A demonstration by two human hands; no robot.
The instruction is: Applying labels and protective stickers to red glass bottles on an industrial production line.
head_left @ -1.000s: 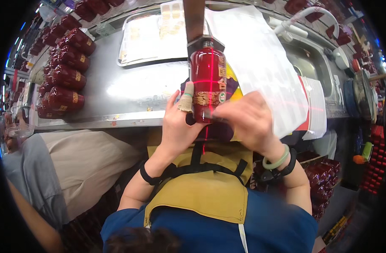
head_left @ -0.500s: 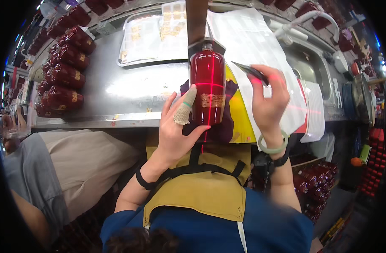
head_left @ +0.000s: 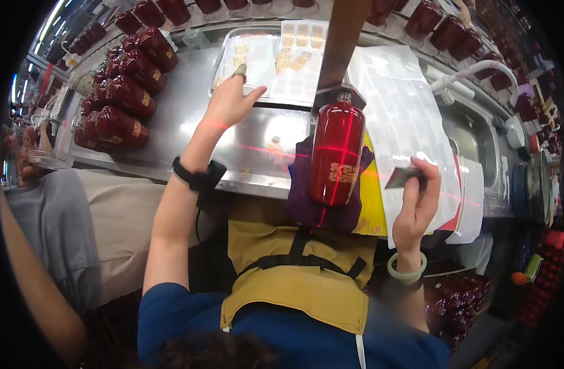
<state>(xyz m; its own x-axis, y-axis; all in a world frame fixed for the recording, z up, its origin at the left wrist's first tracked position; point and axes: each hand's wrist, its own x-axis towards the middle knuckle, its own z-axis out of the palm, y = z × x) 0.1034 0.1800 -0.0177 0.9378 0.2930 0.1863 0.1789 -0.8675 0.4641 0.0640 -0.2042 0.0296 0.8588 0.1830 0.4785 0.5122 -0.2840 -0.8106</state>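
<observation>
Red bottle (head_left: 337, 154) lies on a purple cloth (head_left: 306, 203) at the near edge of the steel counter (head_left: 189, 117), its long axis running away from me, neck toward the far edge under a brown upright bar (head_left: 340, 43). Red laser lines cross over it. From where I watch, my right hand (head_left: 417, 203) is the nearer one: it hangs just right of the bottle's lower half, apart from it, pinching a small flat grey card (head_left: 402, 177) between thumb and fingers. My left hand (head_left: 232, 101) is well off to the bottle's left and farther up the counter, open, fingers spread, reaching at the near edge of a clear tray of small gold labels (head_left: 263, 58); I cannot tell whether the fingertips touch it. One fingertip wears a pale cover. A row of red bottles (head_left: 125, 92) lies at the counter's left end. The bottle's cap is hidden behind the bar's clamp, and what the card is I cannot make out.
</observation>
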